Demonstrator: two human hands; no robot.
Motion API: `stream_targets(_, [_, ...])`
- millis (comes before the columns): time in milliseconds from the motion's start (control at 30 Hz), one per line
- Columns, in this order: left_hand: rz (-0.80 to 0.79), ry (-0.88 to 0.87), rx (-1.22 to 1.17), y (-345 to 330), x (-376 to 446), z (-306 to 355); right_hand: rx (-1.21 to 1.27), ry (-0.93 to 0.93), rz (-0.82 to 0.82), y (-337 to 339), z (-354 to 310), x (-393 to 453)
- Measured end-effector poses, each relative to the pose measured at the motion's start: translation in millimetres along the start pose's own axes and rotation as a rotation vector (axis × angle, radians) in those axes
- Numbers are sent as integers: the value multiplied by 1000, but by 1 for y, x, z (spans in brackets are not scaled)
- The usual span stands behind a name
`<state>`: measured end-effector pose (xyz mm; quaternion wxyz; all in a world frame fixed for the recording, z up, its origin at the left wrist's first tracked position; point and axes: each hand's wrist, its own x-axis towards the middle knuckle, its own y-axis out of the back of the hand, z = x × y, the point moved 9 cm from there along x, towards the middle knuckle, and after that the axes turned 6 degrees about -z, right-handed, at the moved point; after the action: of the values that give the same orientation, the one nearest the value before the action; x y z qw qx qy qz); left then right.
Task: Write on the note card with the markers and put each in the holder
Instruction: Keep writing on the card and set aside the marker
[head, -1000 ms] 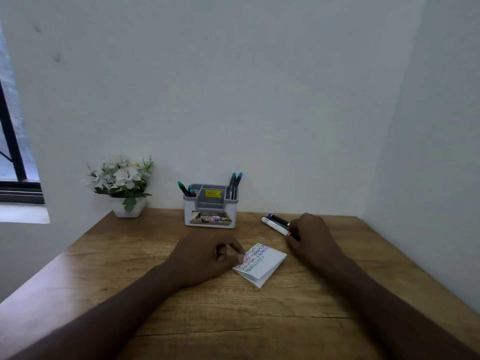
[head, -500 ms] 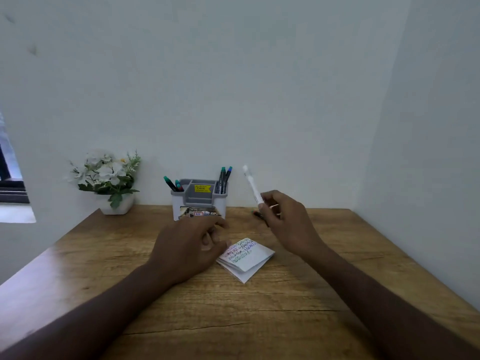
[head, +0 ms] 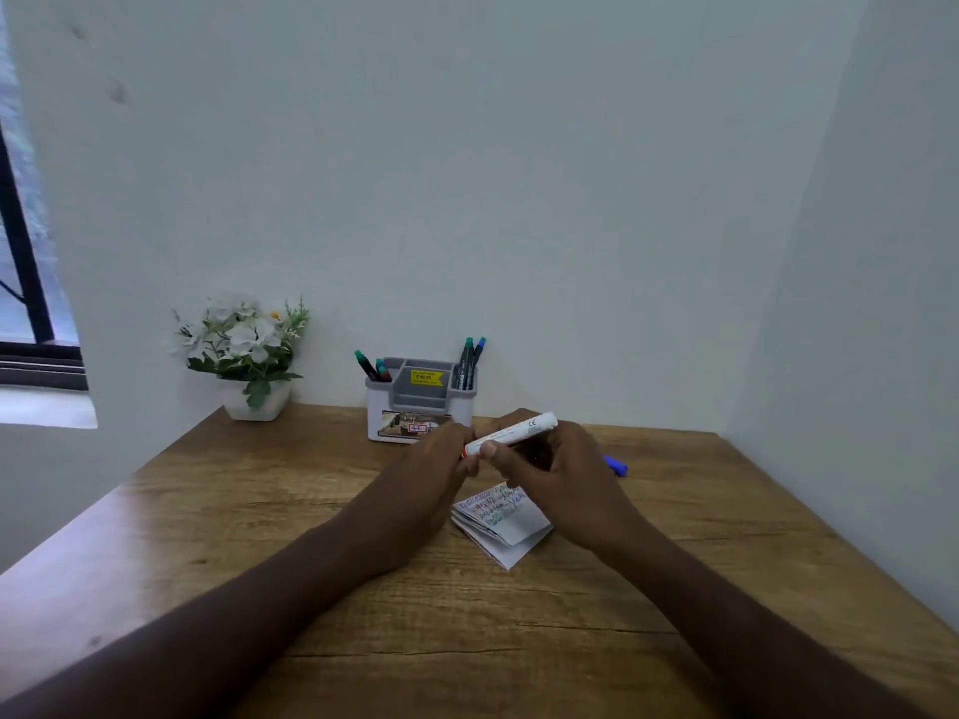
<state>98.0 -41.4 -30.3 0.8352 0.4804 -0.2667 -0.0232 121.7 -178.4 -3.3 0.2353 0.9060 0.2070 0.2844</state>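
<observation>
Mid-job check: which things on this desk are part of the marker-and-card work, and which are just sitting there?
In the job: white marker gripped by both hands, left hand, right hand; note card; holder; blue marker on the desk.

Lying about: flower pot.

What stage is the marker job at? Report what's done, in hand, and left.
Done: four markers stand in the holder, and the note card carries lines in several colours.
In hand: both the left hand and right hand grip the white marker above the card, seemingly working its cap.
Left: writing with it and storing it, then the blue marker lying on the table.
</observation>
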Motion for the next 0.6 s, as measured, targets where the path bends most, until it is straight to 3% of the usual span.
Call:
stream_targets(167, [-44, -42, -105, 1, -8, 5, 82, 19, 16, -8, -4, -3])
stream_targets(600, [71, -162, -75, 18, -6, 27, 311, -8, -65, -2, -15, -10])
